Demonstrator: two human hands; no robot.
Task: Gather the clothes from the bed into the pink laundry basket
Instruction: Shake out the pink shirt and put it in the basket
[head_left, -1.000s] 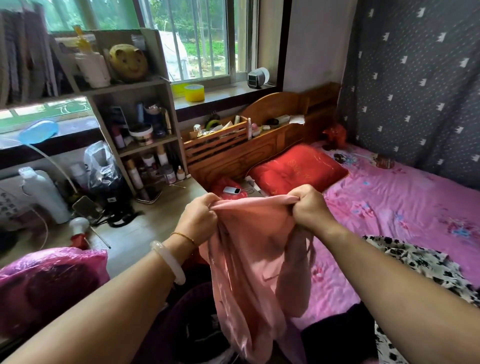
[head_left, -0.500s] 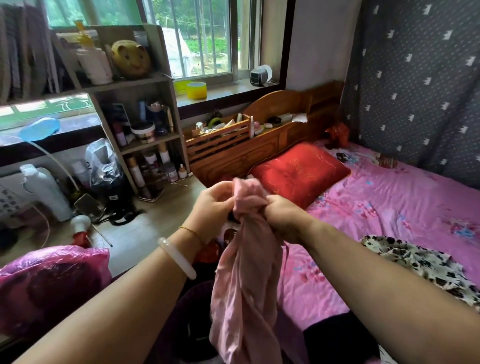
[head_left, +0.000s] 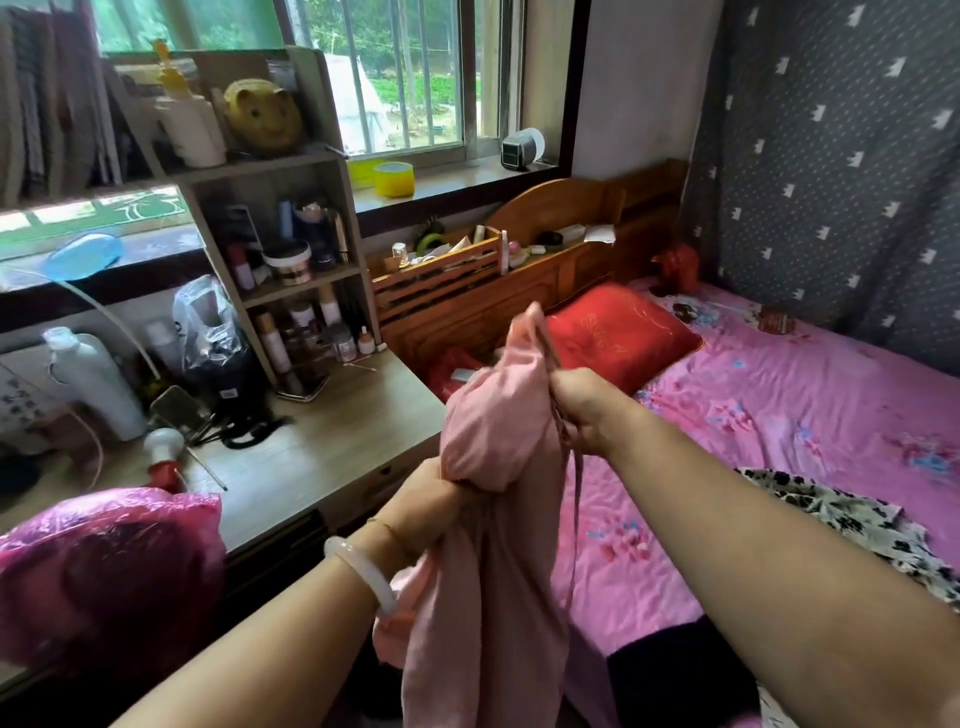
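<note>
A pale pink garment (head_left: 488, 441) hangs bunched in front of me, above the gap between desk and bed. My right hand (head_left: 584, 410) grips its upper part, level with the red pillow. My left hand (head_left: 436, 501) grips the cloth lower down, and the fabric drapes over its fingers. On the pink floral bed (head_left: 810, 410) lie a black-and-white patterned garment (head_left: 852, 525) at the right and a black garment (head_left: 675, 670) at the near edge. The pink laundry basket is not visible.
A wooden desk (head_left: 322, 447) on the left holds bottles, a shelf of cosmetics and a pink plastic bag (head_left: 98, 566). A red pillow (head_left: 618, 332) lies against the wooden headboard (head_left: 550, 270). A grey patterned curtain (head_left: 841, 166) hangs along the bed's far side.
The hands brought the spread garment together into a bunch. The left hand then slid down the cloth while the right hand stayed high, gripping the top.
</note>
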